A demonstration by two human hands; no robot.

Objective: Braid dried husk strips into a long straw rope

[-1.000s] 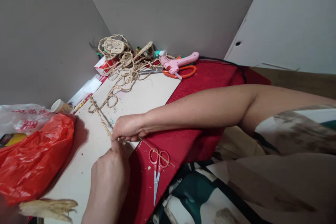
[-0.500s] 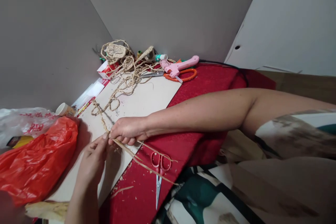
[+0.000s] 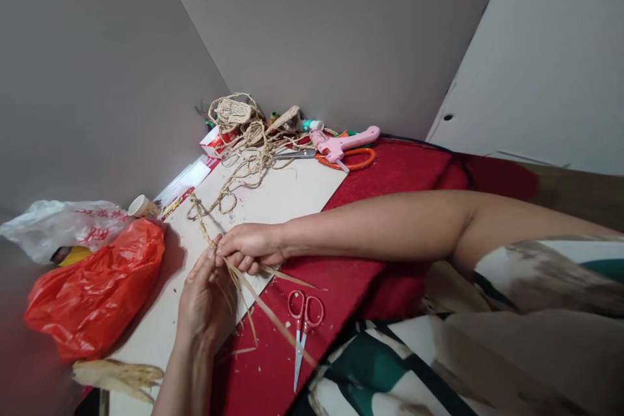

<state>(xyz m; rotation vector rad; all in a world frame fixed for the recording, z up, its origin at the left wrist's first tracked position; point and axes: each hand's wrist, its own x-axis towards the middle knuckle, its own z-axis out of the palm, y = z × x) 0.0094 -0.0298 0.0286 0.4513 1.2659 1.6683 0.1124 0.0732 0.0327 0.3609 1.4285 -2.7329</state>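
A braided straw cord [image 3: 205, 229] runs from the board up to my fingers. My left hand [image 3: 202, 283] pinches it at the braid's end with thumb and fingertips. Beside it, almost touching, my right hand [image 3: 251, 246] is closed on the loose straw strands [image 3: 266, 307] where they leave the braid. The strands fan out from both hands toward my lap. One strand passes over the blades of the small red-handled scissors [image 3: 305, 312], which lie on the red cloth below my right hand. My fingers partly hide the spot where braid and strands meet.
A heap of braided cord [image 3: 253, 159] lies at the back with a pink glue gun [image 3: 336, 146] and orange-handled scissors [image 3: 358, 159]. At left are a red plastic bag [image 3: 97, 292], a clear bag [image 3: 39, 224] and a paper cup [image 3: 141, 207]. Dry husk [image 3: 112, 374] lies near front.
The view has shifted, so everything sits further right and mostly lower. The strands below my hands have spread apart, with one now hanging steeply. Both hands still grip at the braid's end.
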